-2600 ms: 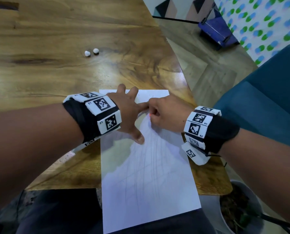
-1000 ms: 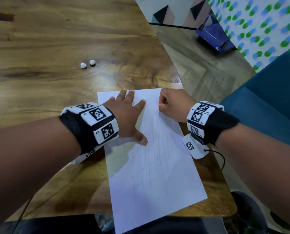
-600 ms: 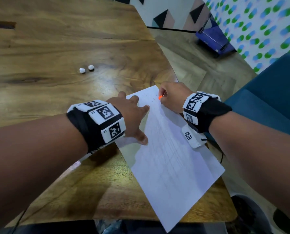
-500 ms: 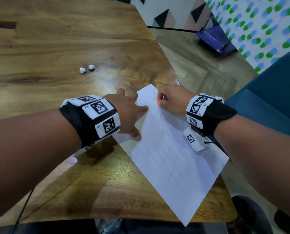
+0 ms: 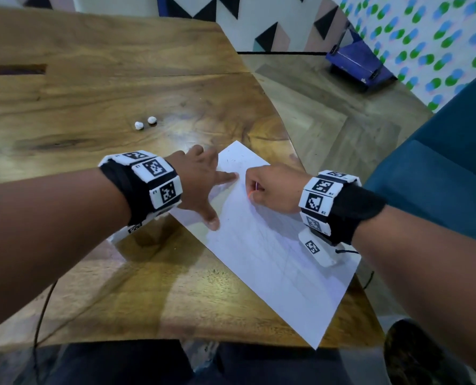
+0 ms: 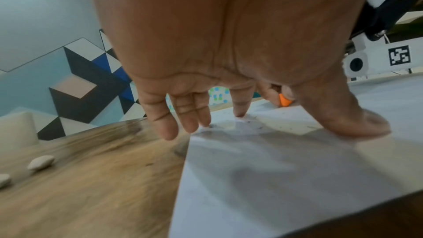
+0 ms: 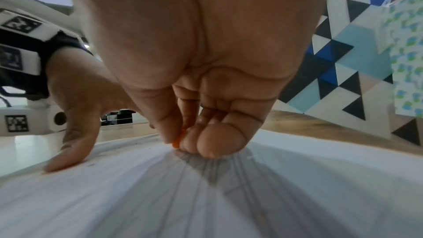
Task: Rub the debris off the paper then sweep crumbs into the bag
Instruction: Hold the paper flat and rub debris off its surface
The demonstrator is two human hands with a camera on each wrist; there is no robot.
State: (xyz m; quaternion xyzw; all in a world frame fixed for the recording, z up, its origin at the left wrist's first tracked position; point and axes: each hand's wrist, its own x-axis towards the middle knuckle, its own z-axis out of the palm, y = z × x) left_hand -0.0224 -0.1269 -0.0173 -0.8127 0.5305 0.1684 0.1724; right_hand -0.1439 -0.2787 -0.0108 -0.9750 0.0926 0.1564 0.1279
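Observation:
A white paper [image 5: 273, 262] with faint pencil lines lies skewed on the wooden table [image 5: 92, 101], one corner over the near edge. My left hand [image 5: 203, 187] presses it flat with spread straight fingers [image 6: 238, 108] and thumb. My right hand [image 5: 270, 190] pinches a small orange eraser [image 5: 252, 193] between curled fingers, its tip [image 7: 176, 143] touching the sheet. From the left wrist the eraser [image 6: 284, 101] shows beyond my palm. Dark crumbs [image 6: 258, 126] speckle the paper [image 6: 274, 169] near my fingertips. No bag is identifiable.
Two small white lumps [image 5: 145, 123] sit on the table beyond my left hand. A teal chair [image 5: 439, 173] stands to the right, a blue box [image 5: 359, 62] on the floor by the wall. A dark pot [image 5: 414, 354] sits below the table's right corner.
The paper has turned from straight to skewed, its far end swung left. My right hand has slid with the eraser from the top edge back down the sheet; the left hand keeps pressing.

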